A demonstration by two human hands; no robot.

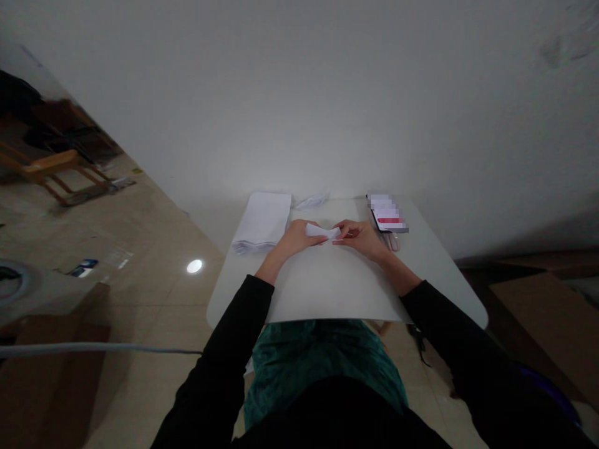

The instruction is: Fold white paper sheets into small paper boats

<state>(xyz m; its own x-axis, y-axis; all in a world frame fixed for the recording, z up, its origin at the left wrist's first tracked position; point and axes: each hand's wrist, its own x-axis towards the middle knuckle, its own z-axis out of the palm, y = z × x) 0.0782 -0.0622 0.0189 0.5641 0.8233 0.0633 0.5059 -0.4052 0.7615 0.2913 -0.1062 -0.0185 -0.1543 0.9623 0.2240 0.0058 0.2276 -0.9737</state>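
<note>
Far L, on the beige tile floor [140,249], a wooden chair w/ a pale seat [47,165] stands at approx 10 o'clock from the desk. A grey ring-shaped object [12,280] sits at 9 o'clock, cut off by the frame edge. A brown cardboard box [56,386] is at 8 o'clock, w/ a thick grey cable [93,349] running across it toward the person's L sleeve.

On the white round-cornered desk [337,293], a thick stack of white paper sheets [262,221] lies at 11 o'clock, just beside the L hand [297,240]. The L hand is nearly closed, fingers curled in a pinch on the left end of a small folded white paper piece [322,232], which is held just above the desk at approx 12 o'clock, between both hands. The R hand [360,240] pinches its right end w/ thumb and fingers, only slightly open. A crumpled white paper scrap [312,201] sits at the far desk edge, 12 o'clock.

At 1 o'clock, a black smartphone w/ a pixelated screen [387,215] lies near the R hand, w/ a pale pink cable [394,242] next to it. Far R, brown cardboard [538,318] sits at 3 to 4 o'clock.
</note>
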